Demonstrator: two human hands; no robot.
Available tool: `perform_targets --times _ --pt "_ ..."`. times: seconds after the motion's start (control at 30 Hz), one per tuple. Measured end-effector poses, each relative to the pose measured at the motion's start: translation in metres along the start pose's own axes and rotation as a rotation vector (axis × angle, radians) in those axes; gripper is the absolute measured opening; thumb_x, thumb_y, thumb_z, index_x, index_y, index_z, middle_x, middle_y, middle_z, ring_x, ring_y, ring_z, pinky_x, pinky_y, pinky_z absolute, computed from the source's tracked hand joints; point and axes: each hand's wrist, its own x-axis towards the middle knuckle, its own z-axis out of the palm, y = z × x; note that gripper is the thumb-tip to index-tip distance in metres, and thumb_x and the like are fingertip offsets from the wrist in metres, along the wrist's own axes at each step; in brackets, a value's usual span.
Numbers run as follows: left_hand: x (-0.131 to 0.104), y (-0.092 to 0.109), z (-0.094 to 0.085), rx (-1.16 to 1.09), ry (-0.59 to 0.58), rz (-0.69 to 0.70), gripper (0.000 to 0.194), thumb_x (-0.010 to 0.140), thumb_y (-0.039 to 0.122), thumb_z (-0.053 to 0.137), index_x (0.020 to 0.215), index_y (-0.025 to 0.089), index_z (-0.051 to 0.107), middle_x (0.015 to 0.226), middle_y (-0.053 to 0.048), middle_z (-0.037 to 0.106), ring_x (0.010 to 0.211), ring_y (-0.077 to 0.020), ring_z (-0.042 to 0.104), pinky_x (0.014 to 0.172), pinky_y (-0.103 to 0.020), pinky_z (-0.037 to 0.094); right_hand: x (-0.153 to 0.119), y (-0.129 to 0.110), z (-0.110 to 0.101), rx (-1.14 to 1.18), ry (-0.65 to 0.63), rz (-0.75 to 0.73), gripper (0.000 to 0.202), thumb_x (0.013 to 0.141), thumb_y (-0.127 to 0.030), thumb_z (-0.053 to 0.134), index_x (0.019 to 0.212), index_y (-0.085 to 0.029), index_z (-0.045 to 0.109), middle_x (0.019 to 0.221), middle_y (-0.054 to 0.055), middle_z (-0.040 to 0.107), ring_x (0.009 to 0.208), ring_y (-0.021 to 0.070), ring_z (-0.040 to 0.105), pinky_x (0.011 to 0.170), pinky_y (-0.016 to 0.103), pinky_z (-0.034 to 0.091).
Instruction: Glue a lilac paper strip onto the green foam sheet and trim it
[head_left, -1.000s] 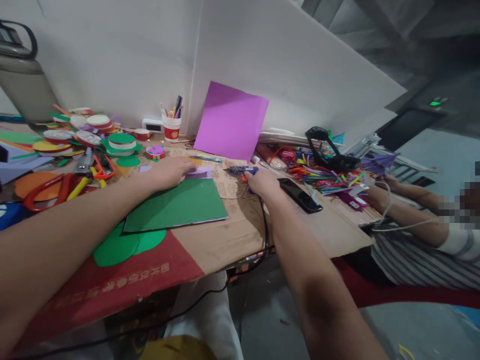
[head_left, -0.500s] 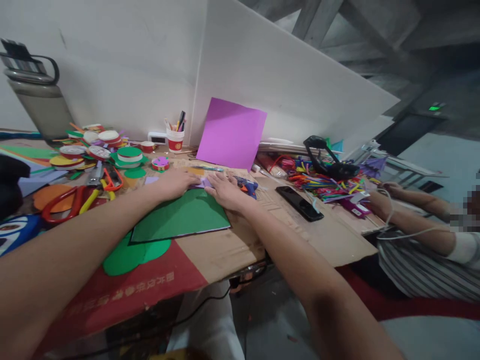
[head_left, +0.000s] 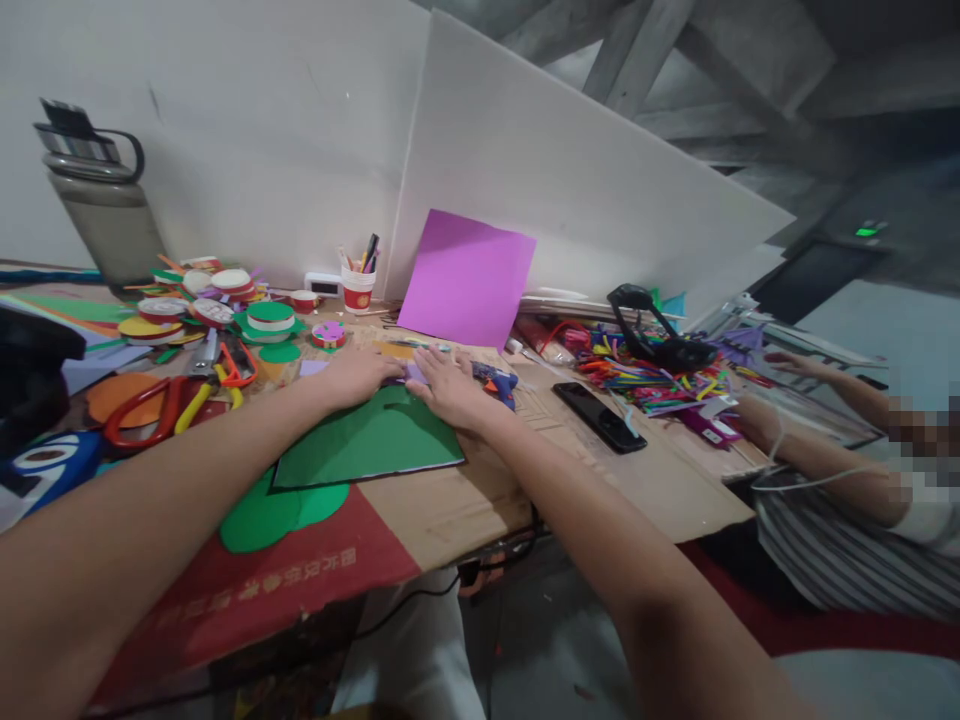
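Observation:
A dark green sheet [head_left: 367, 442] lies on the cardboard in front of me, with a pale edge along its near side. My left hand [head_left: 361, 376] rests at its far left edge, fingers laid forward and down. Flat on the far right corner is my right hand [head_left: 450, 388], its fingers stretched out. Between my fingertips a small purple paper piece [head_left: 415, 373] shows, partly covered by them. Under the near left corner of the sheet are brighter green rounded paper shapes [head_left: 281, 512]. A blue glue gun [head_left: 499, 382] lies just beyond my right hand.
Red-handled scissors [head_left: 142, 410], paper-covered discs [head_left: 270, 320] and a bottle [head_left: 105, 210] stand left. A purple sheet [head_left: 469, 278] leans on the white board beside a pen cup [head_left: 358, 288]. Rightward are a phone [head_left: 598, 417], colourful pipe cleaners [head_left: 660, 375] and another person's arms [head_left: 817, 460].
The view has shifted slightly, so things sit a little lower and further right. Both my hands keep to the same places on the green sheet. The other person's far hand has lifted.

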Motion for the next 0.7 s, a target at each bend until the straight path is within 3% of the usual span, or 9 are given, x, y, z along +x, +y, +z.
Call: perform_targets --times 0.17,0.47,0.7 --pt "0.001 -0.001 0.000 -0.021 -0.018 -0.021 0.049 0.085 0.014 0.048 0.128 0.032 0.062 0.128 0.000 0.066 0.115 -0.0207 0.060 0.100 -0.033 0.043 0.003 -0.010 0.003 0.095 -0.155 -0.052 0.076 0.097 -0.062 0.018 0.154 -0.012 0.022 0.159 0.013 0.025 0.148 0.0257 0.019 0.119 0.053 0.010" --pt "-0.012 -0.003 -0.004 -0.028 -0.025 -0.012 0.041 0.091 0.024 0.046 0.128 0.028 0.062 0.130 -0.003 0.065 0.115 -0.0227 0.062 0.099 -0.035 0.045 0.000 -0.012 0.006 0.139 -0.194 -0.029 0.076 0.097 -0.061 0.019 0.155 -0.012 0.022 0.161 0.012 0.019 0.150 0.0250 0.012 0.120 0.051 0.006" --pt "-0.015 -0.003 0.001 -0.015 -0.029 0.010 0.039 0.091 0.021 0.045 0.122 0.029 0.066 0.130 -0.002 0.065 0.116 -0.0212 0.062 0.100 -0.034 0.044 -0.011 -0.010 0.003 0.114 0.014 0.063 0.074 0.099 -0.055 0.013 0.156 -0.008 0.013 0.162 0.010 0.011 0.151 0.0192 0.003 0.121 0.043 0.002"
